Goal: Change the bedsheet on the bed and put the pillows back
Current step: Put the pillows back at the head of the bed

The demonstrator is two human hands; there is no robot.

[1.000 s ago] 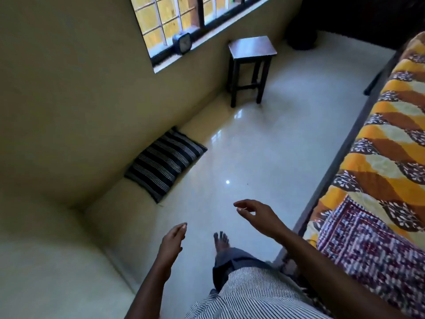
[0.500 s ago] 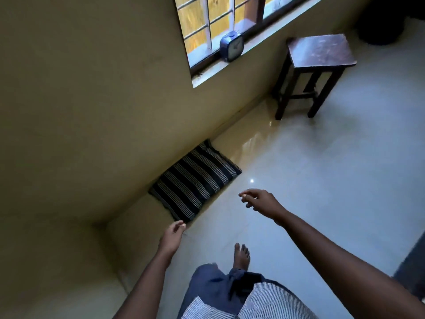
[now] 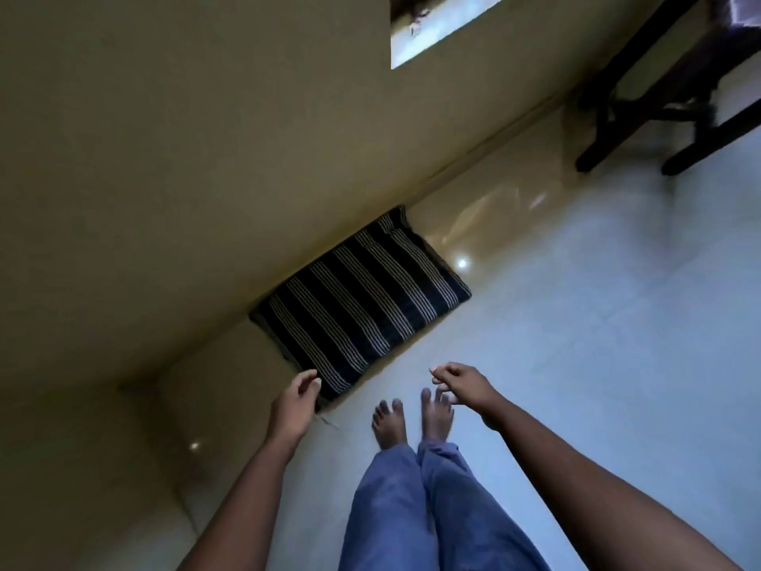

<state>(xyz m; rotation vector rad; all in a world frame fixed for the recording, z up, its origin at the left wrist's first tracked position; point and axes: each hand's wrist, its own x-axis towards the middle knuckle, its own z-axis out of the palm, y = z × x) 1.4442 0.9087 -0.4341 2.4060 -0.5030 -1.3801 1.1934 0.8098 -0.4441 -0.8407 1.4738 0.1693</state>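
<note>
Where the wall (image 3: 206,158) meets the floor (image 3: 597,323), a dark pillow (image 3: 362,298) with pale stripes lies flat, one long edge against the wall's foot. Left hand (image 3: 294,401) hangs at the pillow's near corner, fingers loosely curved, holding nothing; contact with the fabric cannot be told. Right hand (image 3: 461,385) is apart from the pillow, above the toes of the right foot (image 3: 436,418), fingers loosely curled inward, also holding nothing. Left foot (image 3: 389,422) stands just beside the right one on the glossy floor, near the pillow's lower edge. Blue trousers (image 3: 432,508) cover the legs. Dark stool legs (image 3: 642,117) at upper right, well apart from the pillow. Bright window sill (image 3: 432,30) at top edge.
</note>
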